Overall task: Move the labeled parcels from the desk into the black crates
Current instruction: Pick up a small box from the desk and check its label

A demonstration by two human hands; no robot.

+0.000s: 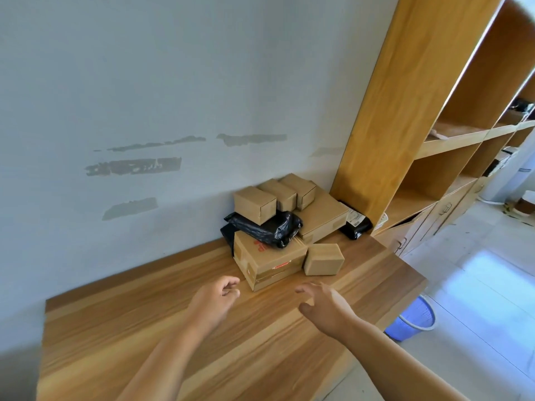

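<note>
A pile of parcels sits at the far end of the wooden desk against the wall. A large taped cardboard box is nearest, with a small box to its right. A black plastic bag parcel lies on top of it, and three small boxes sit higher up. A flat wide box lies behind, and a black bag with a white label rests beside the shelf. My left hand and my right hand hover just short of the large box, fingers curled apart, holding nothing. No black crates are in view.
A tall wooden shelf unit stands at the desk's right end, with cabinets below. A blue plastic wastebasket sits on the tiled floor beyond the desk's right edge. A white wall runs behind the desk.
</note>
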